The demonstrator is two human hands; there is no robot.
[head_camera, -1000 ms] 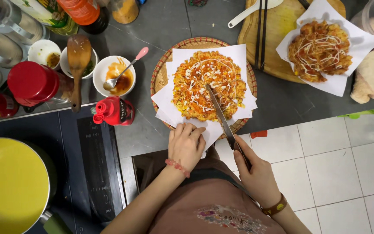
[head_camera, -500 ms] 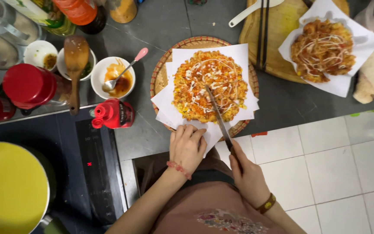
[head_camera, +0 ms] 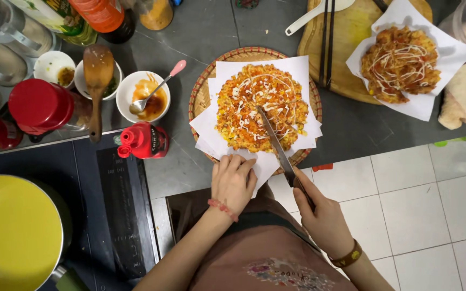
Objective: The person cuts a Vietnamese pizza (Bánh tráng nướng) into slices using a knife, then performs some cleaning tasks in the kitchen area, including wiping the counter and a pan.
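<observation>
Now right hand point(head_camera: 319, 215) gripping knife point(head_camera: 273, 140), across pancake point(head_camera: 260, 108)

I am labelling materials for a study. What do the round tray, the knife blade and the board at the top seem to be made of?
Round tray: woven bamboo or rattan, matte tan, by its visible weave.
Knife blade, held by the right hand: metal, likely steel, grey and smooth.
Board: pale wood, by its grain.

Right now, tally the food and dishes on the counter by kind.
Round orange flatbreads drizzled with white sauce on white paper: 2
Small white ceramic bowls: 3
Round woven bamboo tray: 1
Steel knife: 1
Total: 7
</observation>
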